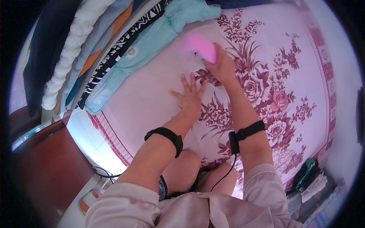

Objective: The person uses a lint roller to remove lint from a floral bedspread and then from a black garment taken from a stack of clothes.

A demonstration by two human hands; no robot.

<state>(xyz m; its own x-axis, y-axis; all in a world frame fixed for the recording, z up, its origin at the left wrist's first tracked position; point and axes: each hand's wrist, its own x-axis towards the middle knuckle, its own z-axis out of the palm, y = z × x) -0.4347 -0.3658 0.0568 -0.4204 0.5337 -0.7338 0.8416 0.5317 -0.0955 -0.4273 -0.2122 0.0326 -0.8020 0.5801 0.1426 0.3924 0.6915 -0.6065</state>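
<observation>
My right hand (221,65) grips a smooth pink rounded object (203,47) over the upper middle of the floral bed sheet (152,91). Motion smears the pink object's left end, and its underside is hidden, so its exact kind does not show. To the left and a little nearer, my left hand (190,99) lies palm down on the sheet, its fingers spread and nothing in them. The sheet is pale pink with dark red flowers.
Along the far left edge lie several garments, among them a mint green one (142,49) and a fluffy white one (72,49). Brown furniture (45,163) stands at left. A small pile of clothes (310,178) sits at lower right, near a white wall (348,76).
</observation>
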